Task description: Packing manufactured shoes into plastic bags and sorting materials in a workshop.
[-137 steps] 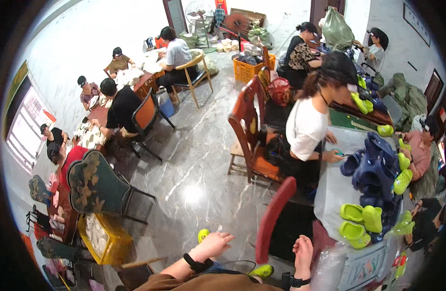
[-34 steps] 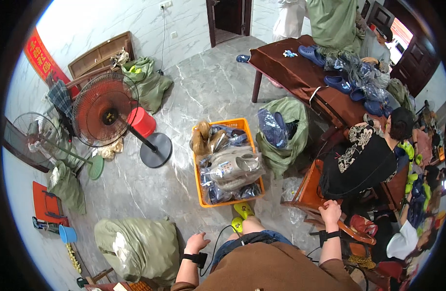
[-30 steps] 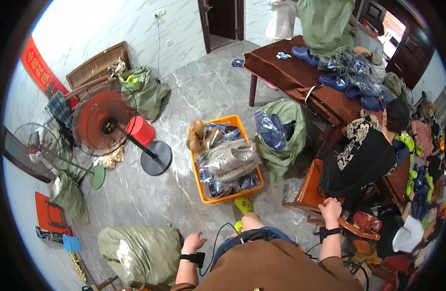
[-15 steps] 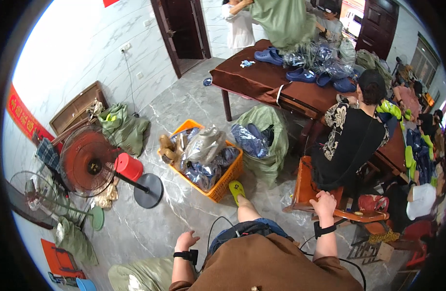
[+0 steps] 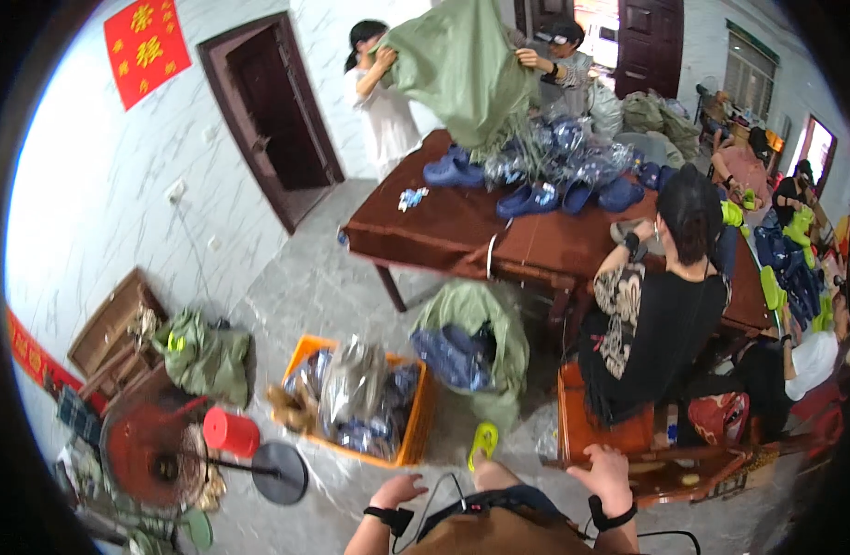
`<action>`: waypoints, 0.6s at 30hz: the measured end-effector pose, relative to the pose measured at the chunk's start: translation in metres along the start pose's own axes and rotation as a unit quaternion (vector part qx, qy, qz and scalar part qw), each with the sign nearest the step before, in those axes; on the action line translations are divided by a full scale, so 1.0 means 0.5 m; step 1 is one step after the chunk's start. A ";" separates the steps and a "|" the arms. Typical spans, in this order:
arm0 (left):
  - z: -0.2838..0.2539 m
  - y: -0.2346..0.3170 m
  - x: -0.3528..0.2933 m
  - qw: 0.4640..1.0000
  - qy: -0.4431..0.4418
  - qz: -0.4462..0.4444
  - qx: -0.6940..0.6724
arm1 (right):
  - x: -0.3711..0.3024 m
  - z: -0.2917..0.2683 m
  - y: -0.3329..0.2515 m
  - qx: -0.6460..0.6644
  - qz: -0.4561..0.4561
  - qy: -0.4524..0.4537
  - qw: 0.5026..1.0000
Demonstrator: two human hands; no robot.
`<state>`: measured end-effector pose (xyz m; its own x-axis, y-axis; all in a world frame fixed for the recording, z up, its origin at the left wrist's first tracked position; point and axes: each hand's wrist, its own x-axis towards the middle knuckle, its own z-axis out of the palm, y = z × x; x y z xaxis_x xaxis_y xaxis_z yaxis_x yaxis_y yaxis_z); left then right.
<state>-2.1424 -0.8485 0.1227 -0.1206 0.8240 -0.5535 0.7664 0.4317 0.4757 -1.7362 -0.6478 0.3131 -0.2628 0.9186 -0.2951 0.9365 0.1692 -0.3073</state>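
Observation:
My left hand [image 5: 399, 490] hangs low in front of me with its fingers apart, holding nothing. A dark strap is round each of my wrists. My right hand [image 5: 605, 474], also empty with spread fingers, is beside the back rail of a wooden chair [image 5: 591, 407]; whether it touches the rail I cannot tell. Ahead of me on the floor stands an orange plastic basket [image 5: 416, 421] full of bagged shoes. Right of it, an open green woven sack [image 5: 510, 356] holds bagged dark blue clogs [image 5: 451, 359]. My foot wears a lime-green clog [image 5: 482, 447].
A brown table [image 5: 416, 236] carries blue clogs [image 5: 529, 201] and plastic-wrapped pairs. Behind it two people hold up a green sack [image 5: 467, 79]. A person in black [image 5: 665, 319] sits at its near side. Left are a stand fan [image 5: 157, 453], a red bucket [image 5: 231, 432] and another sack [image 5: 208, 356].
My view has tilted upward and shifted, so the table and people show lower in the picture. Behind the table, the raised sack now shows in full. Both my hands stay empty.

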 end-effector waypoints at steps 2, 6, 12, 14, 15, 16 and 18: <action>-0.105 0.069 0.082 0.998 -0.053 0.013 0.036 | 0.075 -0.022 -0.030 0.054 -0.006 -0.001 0.999; -0.262 0.073 0.271 0.997 -0.057 0.045 0.029 | 0.239 -0.066 -0.099 0.042 -0.037 0.036 0.998; -0.555 0.220 0.430 0.977 0.149 0.147 0.044 | 0.463 -0.111 -0.165 0.029 -0.109 0.049 0.992; -0.625 0.263 0.470 0.978 0.124 0.155 0.064 | 0.524 -0.123 -0.196 0.029 -0.114 0.050 0.992; -0.646 0.262 0.494 0.977 0.124 0.160 0.065 | 0.552 -0.130 -0.218 0.029 -0.129 0.048 0.990; -0.662 0.260 0.523 0.977 0.116 0.170 0.057 | 0.573 -0.133 -0.233 0.041 -0.144 0.045 0.988; -0.704 0.264 0.578 0.981 0.077 0.170 0.056 | 0.608 -0.142 -0.269 0.033 -0.146 0.038 0.988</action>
<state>-2.2983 -0.4244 0.2663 0.0661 0.9627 -0.2622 0.8422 0.0871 0.5320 -1.9256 -0.3661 0.3293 -0.4986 0.8590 -0.1163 0.8056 0.4097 -0.4280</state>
